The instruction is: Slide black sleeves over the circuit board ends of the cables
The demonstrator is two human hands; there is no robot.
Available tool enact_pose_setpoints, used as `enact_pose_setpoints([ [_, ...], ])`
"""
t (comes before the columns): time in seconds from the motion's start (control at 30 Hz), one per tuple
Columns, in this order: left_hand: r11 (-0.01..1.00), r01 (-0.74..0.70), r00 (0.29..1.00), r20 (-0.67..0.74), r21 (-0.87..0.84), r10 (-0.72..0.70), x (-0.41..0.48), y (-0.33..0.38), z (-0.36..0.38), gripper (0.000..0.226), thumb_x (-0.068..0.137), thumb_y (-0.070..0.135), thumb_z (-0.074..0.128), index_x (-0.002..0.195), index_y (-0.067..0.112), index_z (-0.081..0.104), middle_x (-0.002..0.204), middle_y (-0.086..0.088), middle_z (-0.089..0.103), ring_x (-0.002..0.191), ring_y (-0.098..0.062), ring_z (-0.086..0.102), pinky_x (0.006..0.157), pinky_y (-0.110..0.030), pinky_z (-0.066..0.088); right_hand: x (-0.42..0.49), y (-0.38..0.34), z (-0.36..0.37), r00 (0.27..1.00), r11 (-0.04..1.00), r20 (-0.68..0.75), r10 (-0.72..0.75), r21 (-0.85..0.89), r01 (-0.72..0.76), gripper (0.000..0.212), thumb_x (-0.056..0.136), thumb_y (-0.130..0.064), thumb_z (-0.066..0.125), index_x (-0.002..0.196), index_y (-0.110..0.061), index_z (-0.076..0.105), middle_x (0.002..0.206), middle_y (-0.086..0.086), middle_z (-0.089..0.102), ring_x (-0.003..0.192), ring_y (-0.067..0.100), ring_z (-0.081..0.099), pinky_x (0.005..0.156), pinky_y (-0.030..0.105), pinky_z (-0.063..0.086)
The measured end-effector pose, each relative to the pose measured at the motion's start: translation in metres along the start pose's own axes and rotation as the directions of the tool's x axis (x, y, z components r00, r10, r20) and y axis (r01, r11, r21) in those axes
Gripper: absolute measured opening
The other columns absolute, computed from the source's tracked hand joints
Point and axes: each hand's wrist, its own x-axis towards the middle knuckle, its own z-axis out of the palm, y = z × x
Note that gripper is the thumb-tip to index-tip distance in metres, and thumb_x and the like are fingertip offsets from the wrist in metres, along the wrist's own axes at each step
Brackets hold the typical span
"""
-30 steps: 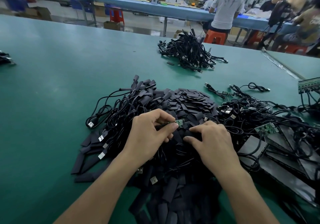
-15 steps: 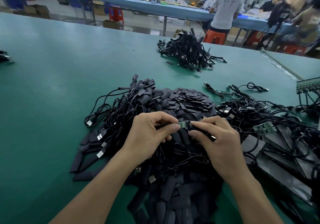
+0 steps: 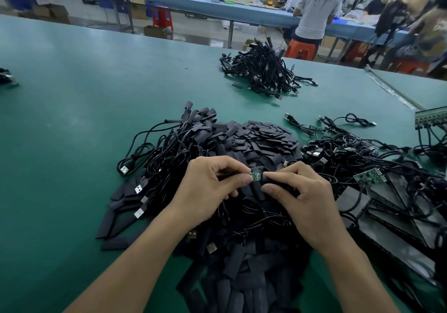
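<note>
Barely exposed circuit board [image 3: 256, 176] in left hand [image 3: 208, 189] pinch, sleeve [image 3: 267, 181] in right hand [image 3: 304, 196] pinch.

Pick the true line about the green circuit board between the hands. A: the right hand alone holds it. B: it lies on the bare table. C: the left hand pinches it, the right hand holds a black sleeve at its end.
C: the left hand pinches the green circuit board in its fingertips, and the right hand holds a black sleeve at the board's end.
</note>
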Motion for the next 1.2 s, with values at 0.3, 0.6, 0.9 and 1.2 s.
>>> enact_pose_setpoints([
  [0.3, 0.999, -0.002, 0.999, 0.052, 0.035, 0.000, 0.000, 0.000, -0.001, 0.009, 0.081, 0.015, 0.081, 0.083, 0.024, 0.078, 0.071, -0.004, 0.073, 0.056, -0.011, 0.065, 0.054, -0.018, 0.050, 0.000, 0.002, -0.001, 0.997, 0.998, 0.057, -0.043, -0.043, 0.046, 0.038, 0.080, -0.041, 0.066, 0.110, -0.021, 0.076, 0.092, -0.016, 0.059, 0.092, 0.009, 0.059, 0.080, 0.025, 0.049],
  [0.6, 0.998, 0.022, 0.999, 0.030, 0.060, -0.024, 0.001, -0.001, 0.001, 0.007, 0.085, 0.018, 0.078, 0.086, 0.025, 0.076, 0.067, -0.003, 0.071, 0.055, -0.009, 0.065, 0.052, -0.016, 0.049, -0.001, 0.002, -0.001, 0.996, 0.996, 0.077, -0.050, -0.066, 0.055, 0.039, 0.081, -0.043, 0.065, 0.113, -0.022, 0.074, 0.091, -0.016, 0.056, 0.090, 0.004, 0.056, 0.078, 0.012, 0.043],
  [0.9, 1.000, 0.003, 0.996, 0.094, -0.024, -0.001, 0.000, 0.001, 0.000, 0.014, 0.082, 0.011, 0.080, 0.092, 0.021, 0.078, 0.080, 0.001, 0.077, 0.068, -0.013, 0.072, 0.067, -0.020, 0.056, -0.005, -0.010, 0.009, 0.995, 0.992, 0.032, -0.092, -0.081, 0.094, 0.038, 0.085, -0.039, 0.063, 0.116, -0.019, 0.073, 0.090, -0.010, 0.056, 0.085, 0.007, 0.057, 0.072, 0.024, 0.050],
  [1.2, 0.999, -0.042, 0.998, -0.044, 0.004, 0.043, 0.000, 0.002, -0.003, 0.019, 0.075, 0.009, 0.086, 0.087, 0.018, 0.076, 0.080, 0.003, 0.076, 0.074, -0.011, 0.072, 0.070, -0.022, 0.058, -0.005, -0.006, 0.005, 0.991, 0.985, -0.040, -0.124, -0.127, 0.118, 0.034, 0.085, -0.029, 0.068, 0.112, -0.010, 0.075, 0.087, -0.005, 0.059, 0.080, 0.011, 0.059, 0.072, 0.021, 0.049],
])
